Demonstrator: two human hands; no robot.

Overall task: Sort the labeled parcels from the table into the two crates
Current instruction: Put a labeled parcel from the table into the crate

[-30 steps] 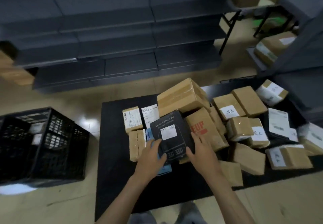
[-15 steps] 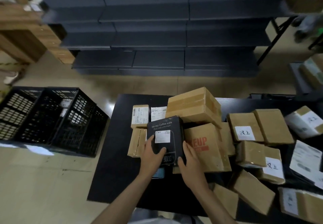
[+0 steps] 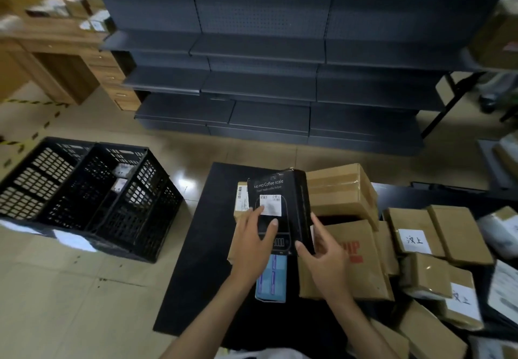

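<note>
- Lifted more upright than a moment ago, black coffee scale box stands above the counter.
- Left hand and right hand grip its lower sides, fingers curled round it.

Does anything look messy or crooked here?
Yes. The cardboard parcels on the black table lie in a jumbled heap, overlapping at different angles. The big taped box sits tilted, propped on its neighbours. Nothing looks spilled or torn.

Near-upright black coffee-scale parcel among brown parcels
</note>
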